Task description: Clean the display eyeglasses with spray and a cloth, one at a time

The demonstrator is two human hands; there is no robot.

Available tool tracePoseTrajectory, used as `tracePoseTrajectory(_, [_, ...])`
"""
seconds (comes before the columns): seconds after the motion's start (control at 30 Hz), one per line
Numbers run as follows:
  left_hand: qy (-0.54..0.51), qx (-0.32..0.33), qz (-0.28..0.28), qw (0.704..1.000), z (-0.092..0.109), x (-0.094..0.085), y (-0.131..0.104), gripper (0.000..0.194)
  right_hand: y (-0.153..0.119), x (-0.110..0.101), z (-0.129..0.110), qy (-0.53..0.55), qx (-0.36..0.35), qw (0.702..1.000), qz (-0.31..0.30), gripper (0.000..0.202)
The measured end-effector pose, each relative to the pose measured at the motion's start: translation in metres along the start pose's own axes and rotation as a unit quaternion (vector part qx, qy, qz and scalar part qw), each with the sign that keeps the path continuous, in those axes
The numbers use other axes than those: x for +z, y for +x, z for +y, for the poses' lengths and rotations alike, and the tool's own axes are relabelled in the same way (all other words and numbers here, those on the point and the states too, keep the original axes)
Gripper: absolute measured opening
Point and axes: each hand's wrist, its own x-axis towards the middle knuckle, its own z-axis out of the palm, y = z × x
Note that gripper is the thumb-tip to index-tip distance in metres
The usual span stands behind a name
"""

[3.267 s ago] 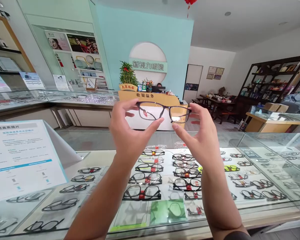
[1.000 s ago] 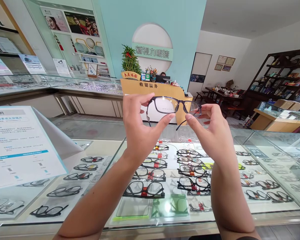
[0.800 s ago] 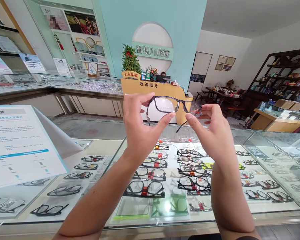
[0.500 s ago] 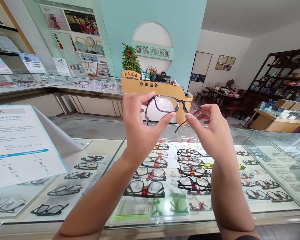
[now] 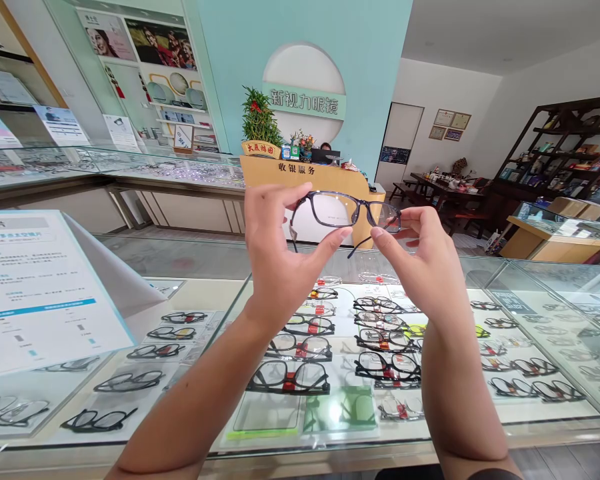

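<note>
Facing a turquoise wall at the back. Looking down on a glass case, lined with rows of frames. Beyond that, in front of the wall, meeting a wooden desk. Above the desk, seeing a round sign; on the desk's left end, a plant. Seeing a printed card, propped at near left, cut off by the edge of view. With the left hand, gripping the left end of the glasses between a thumb on the lower rim and a finger at the outer corner. With the right hand, gripping the right end in like manner. Holding the glasses raised above the case, apart from the frames, dipping slightly to the right, with temples unfolded below the rims. On many frames, spotting small red tags
</note>
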Motion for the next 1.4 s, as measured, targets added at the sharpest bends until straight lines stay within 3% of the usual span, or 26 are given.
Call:
tracePoseTrajectory(0.13, [0.019,0.014,-0.001,1.000,-0.001,-0.001,0.000,0.059,0.000,0.000,0.001,0.006,0.005,1.000,-0.010,0.054])
tracePoseTrajectory(0.3, [0.026,-0.019,0.004,0.999,-0.003,0.000,0.000,0.066,0.000,0.000,0.000,0.005,0.002,1.000,-0.005,0.054])
tracePoseTrajectory(0.47, [0.015,0.006,-0.001,1.000,-0.007,0.001,0.001,0.056,-0.001,0.000,0.000,-0.005,-0.012,1.000,0.014,0.054])
tracePoseTrajectory(0.77, [0.004,-0.065,-0.016,0.998,-0.025,-0.002,0.008,0.058,-0.002,0.000,-0.001,-0.001,-0.082,0.996,0.038,0.040])
tracePoseTrajectory(0.97, [-0.021,-0.089,-0.022,0.996,-0.038,-0.001,0.010,0.058,-0.004,-0.002,-0.003,0.007,-0.110,0.993,0.035,0.044])
tracePoseTrajectory(1.4, [0.016,-0.115,-0.024,0.993,-0.031,-0.001,0.008,0.047,-0.004,-0.001,0.000,0.017,-0.147,0.987,0.056,0.046])
